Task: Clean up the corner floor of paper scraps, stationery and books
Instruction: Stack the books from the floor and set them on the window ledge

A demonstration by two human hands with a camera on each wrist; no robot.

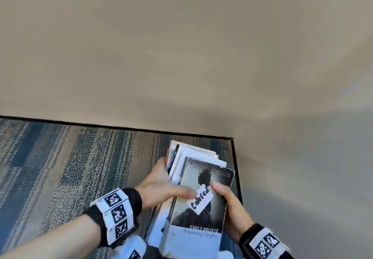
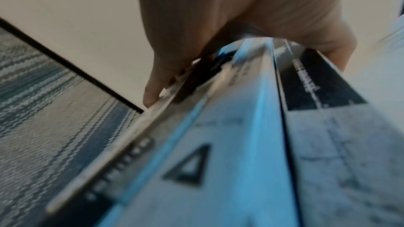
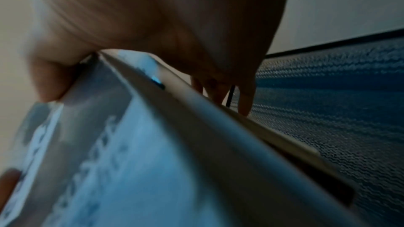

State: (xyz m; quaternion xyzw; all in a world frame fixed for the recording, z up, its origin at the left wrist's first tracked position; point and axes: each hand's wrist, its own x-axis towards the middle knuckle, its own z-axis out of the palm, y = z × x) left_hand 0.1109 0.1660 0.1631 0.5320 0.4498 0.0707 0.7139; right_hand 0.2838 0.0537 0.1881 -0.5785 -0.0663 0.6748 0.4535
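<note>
Soft, even light on the beige wall point(image 1: 181, 46), with a grey shadow spreading right of the corner. Both wrist views are dim and badly motion-blurred; straight lines bow near the edges.

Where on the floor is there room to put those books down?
The carpet is bare to the left of the books, along the black baseboard as far as the view reaches. It is tight on the right: only a thin strip of carpet shows between the stack and the corner wall. Both hands, left and right, grip the stack.
</note>
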